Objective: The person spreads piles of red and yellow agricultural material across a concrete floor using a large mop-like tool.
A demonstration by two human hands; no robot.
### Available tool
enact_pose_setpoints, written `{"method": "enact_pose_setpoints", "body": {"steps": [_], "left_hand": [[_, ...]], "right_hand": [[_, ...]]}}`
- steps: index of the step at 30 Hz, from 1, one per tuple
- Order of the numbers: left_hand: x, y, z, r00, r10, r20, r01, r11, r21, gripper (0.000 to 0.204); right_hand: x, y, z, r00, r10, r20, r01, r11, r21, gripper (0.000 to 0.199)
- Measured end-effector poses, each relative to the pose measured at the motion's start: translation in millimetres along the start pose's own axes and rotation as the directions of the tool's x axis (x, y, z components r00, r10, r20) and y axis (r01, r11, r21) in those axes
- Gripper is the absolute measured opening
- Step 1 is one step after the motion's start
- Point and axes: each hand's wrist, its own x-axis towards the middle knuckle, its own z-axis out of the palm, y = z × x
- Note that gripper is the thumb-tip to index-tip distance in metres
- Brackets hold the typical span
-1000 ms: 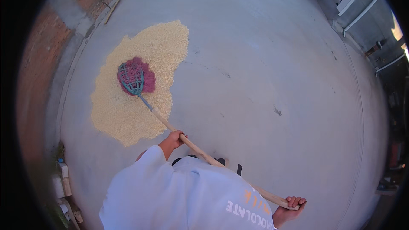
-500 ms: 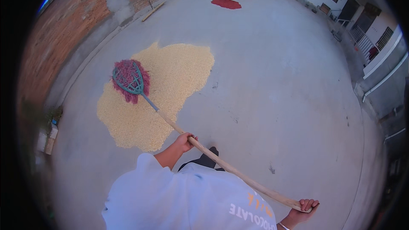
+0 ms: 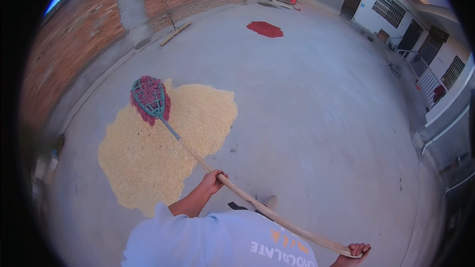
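A long-handled mop stretches diagonally in front of me, its wooden handle running from lower right to far left. Its teal lattice head, fringed with shaggy reddish-purple strands, lies over the far left edge of a pale yellow grain layer. My left hand grips the handle around its middle. Near the handle's end, my right hand wraps its fingers over the wood at the lower right. The strands' underside is hidden by the head.
Grey concrete floor surrounds the grain. A dark red patch lies farther ahead. Along the left runs a brick wall, with a pole on the floor by its base. White buildings with railings line the right side.
My view has tilted up, so more of the far yard shows. The mop head has shifted farther out over the grain, toward its far left edge. Both hands keep their hold.
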Motion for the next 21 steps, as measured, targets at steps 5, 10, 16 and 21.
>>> {"method": "enact_pose_setpoints", "body": {"steps": [5,10,16,21], "left_hand": [[36.0,41.6,158.0,0.966,0.221,0.134,-0.23,0.971,0.06,0.006],[71.3,86.7,285.1,0.805,0.149,0.574,-0.315,0.928,0.201,0.027],[174.8,262.3,335.5,0.684,0.671,0.287,-0.622,0.742,-0.25,0.033],[284.7,358.9,344.4,0.645,0.738,-0.198,-0.758,0.588,-0.283,0.021]], "right_hand": [[173.7,72.3,14.4,0.992,-0.028,0.123,0.025,0.999,0.027,0.024],[387.9,128.3,51.9,0.953,0.046,0.299,-0.132,0.952,0.275,0.019],[597.1,301.9,41.8,0.81,-0.495,0.313,0.561,0.5,-0.66,0.018],[584.2,526.2,235.2,0.956,-0.036,0.291,0.254,0.598,-0.761,0.017]]}}
